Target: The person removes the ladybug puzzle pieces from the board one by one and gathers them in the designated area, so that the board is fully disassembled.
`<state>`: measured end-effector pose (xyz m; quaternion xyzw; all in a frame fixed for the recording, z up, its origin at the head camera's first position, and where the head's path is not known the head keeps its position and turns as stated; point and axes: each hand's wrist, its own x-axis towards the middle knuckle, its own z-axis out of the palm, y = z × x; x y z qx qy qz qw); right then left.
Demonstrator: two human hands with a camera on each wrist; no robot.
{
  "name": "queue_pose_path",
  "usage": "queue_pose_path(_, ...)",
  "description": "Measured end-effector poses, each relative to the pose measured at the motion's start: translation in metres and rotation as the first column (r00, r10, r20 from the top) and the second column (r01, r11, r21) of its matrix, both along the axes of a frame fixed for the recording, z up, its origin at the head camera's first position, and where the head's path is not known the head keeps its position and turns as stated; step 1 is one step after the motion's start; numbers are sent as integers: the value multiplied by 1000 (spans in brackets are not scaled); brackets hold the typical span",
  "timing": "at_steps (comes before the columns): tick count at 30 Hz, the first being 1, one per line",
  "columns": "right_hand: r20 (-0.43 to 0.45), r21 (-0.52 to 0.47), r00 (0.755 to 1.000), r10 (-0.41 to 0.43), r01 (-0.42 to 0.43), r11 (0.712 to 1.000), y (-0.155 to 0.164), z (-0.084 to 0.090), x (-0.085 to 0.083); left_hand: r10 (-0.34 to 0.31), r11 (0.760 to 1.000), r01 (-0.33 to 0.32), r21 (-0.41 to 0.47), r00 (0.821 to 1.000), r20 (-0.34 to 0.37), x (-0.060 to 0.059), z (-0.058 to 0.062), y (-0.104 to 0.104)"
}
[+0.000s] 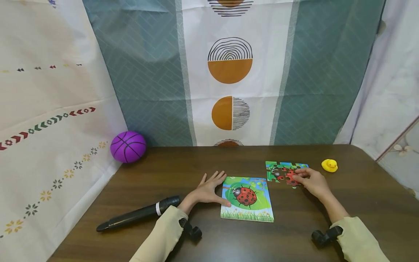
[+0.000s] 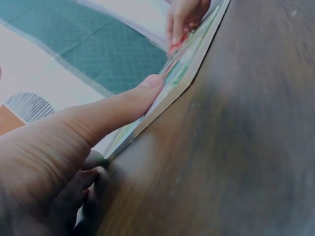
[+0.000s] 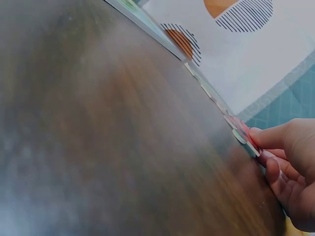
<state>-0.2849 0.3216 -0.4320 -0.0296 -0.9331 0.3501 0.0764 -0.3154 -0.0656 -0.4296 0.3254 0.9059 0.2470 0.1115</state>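
A ladybug puzzle board point(image 1: 247, 198) lies flat in the middle of the table, its picture of a red ladybug whole. My left hand point(image 1: 207, 191) is beside its left edge with fingers spread. In the left wrist view, the thumb point(image 2: 123, 105) rests straight on the board's rim. To the right, loose jigsaw pieces point(image 1: 272, 171) lie partly joined, showing green, blue and red parts. My right hand point(image 1: 314, 183) pinches a red, black-spotted puzzle piece point(image 1: 290, 178) at their lower right. The right wrist view shows thumb and fingers on that piece, low over the tabletop.
A purple ball point(image 1: 128, 147) sits at the back left corner. A thick black marker-shaped object point(image 1: 137, 216) with a white band lies left of my left forearm. Behind the right hand stands a yellow rubber duck point(image 1: 329, 165). Patterned cloths point(image 1: 154, 72) hang along the table's back.
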Motion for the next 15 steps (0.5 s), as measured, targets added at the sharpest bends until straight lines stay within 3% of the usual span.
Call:
queue_pose_path(9, -45, 70, 999, 12, -9, 998, -2, 3, -8, 0, 1000, 0, -1, 1000, 6, 0, 3, 4)
queue_pose_path(15, -17, 83, 999, 31, -29, 996, -4, 2, -8, 11, 1000, -11, -9, 1000, 8, 2, 1, 2)
